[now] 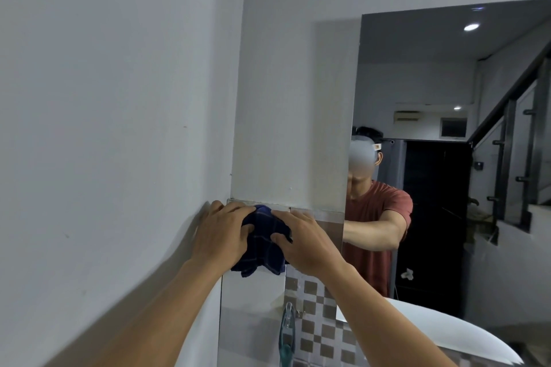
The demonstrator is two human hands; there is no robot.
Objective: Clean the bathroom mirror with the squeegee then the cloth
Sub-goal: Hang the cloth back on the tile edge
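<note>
Left hand [222,234] and right hand [307,243] both gripping dark cloth [264,240] — left of mirror [447,128]

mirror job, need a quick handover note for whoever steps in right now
Left hand: gripping the dark blue cloth from the left.
Right hand: gripping the same cloth from the right.
The cloth is bunched against the tiled wall, left of the mirror, not on the glass.
A pale handle, possibly the squeegee, hangs below on the tiles.
Done: cannot tell from here whether the squeegee pass is finished.
Left: wipe the mirror with the cloth.
</note>
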